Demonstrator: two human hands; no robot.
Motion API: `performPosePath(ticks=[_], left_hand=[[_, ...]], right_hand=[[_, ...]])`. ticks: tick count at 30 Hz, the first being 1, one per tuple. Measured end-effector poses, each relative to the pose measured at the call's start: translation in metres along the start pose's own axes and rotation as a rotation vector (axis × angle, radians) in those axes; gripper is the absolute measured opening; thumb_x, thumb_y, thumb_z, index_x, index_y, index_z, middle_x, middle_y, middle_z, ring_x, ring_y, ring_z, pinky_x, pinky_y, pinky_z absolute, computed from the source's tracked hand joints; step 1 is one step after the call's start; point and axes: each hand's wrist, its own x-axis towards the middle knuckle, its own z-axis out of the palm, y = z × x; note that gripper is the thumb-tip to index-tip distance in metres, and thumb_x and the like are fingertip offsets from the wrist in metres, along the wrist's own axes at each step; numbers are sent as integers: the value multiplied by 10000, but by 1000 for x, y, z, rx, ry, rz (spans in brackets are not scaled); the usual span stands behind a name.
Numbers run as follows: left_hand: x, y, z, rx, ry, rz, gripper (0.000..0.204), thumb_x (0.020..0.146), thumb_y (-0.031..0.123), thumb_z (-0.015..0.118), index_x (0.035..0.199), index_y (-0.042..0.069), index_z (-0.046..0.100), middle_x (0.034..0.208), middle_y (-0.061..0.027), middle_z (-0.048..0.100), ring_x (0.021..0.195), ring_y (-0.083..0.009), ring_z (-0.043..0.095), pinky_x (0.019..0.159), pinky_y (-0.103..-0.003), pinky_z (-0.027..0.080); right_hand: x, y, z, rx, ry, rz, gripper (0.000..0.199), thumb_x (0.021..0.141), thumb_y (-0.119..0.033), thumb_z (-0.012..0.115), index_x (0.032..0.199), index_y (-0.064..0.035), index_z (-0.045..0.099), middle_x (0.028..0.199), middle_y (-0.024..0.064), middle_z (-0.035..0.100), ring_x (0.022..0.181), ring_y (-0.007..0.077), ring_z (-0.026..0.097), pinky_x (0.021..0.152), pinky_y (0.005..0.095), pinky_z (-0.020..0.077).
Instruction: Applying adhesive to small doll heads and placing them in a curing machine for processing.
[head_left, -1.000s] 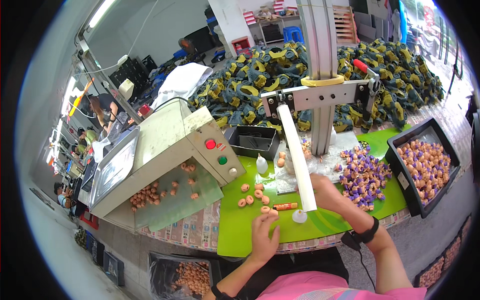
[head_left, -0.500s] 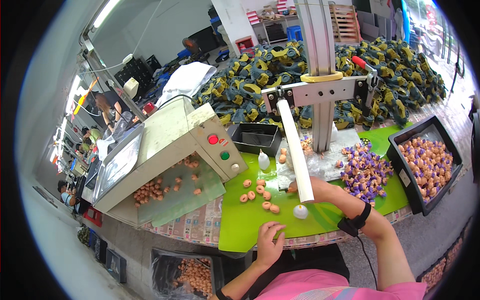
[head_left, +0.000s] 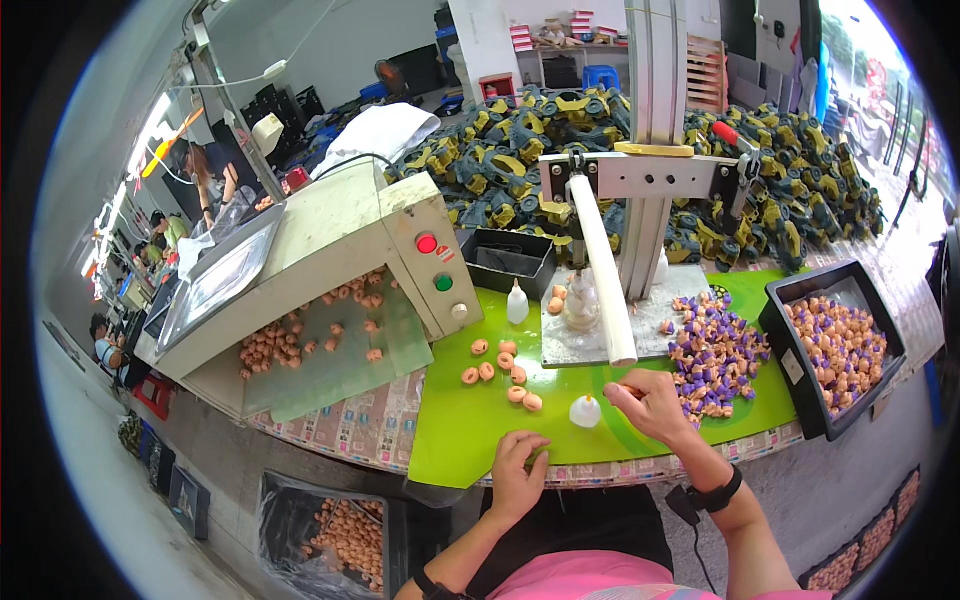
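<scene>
Our two hands at the green mat (head_left: pixel 455 440).
Our left hand (head_left: pixel 518 474), half open, thumb apart, is nearest the balls (head_left: pixel 516 395) lying on the mat; our right hand (head_left: pixel 648 405) curls narrow beside the bottle (head_left: pixel 585 411), near the lever (head_left: pixel 603 270), though whether it grips something we cannot tell.

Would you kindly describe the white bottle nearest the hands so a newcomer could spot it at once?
On the bright green mat, look between the left hand and right hand. There sits a rounded, yellow-tipped white bottle. It is nearer the person than the other white bottle, beside the black box.
</scene>
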Motion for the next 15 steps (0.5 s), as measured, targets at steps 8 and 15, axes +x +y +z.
performPosePath(ticks=[8, 15], left_hand=[[-4, 0, 1, -7, 43, 25, 181, 787, -10, 645, 966, 11, 656, 1012, -127, 590, 913, -259, 605, 798, -321, 493], [-5, -1, 2, -32, 55, 13, 174, 790, -13, 638, 962, 8, 658, 1013, -124, 600, 912, -250, 608, 800, -314, 493]], right_hand=[[5, -6, 9, -127, 72, 36, 398, 850, -295, 619, 636, 40, 598, 555, 204, 513, 464, 326, 506, 476, 419, 368], [5, -12, 9, -177, 96, -16, 409, 847, -311, 624, 619, 28, 601, 557, 193, 539, 484, 335, 531, 492, 421, 399]])
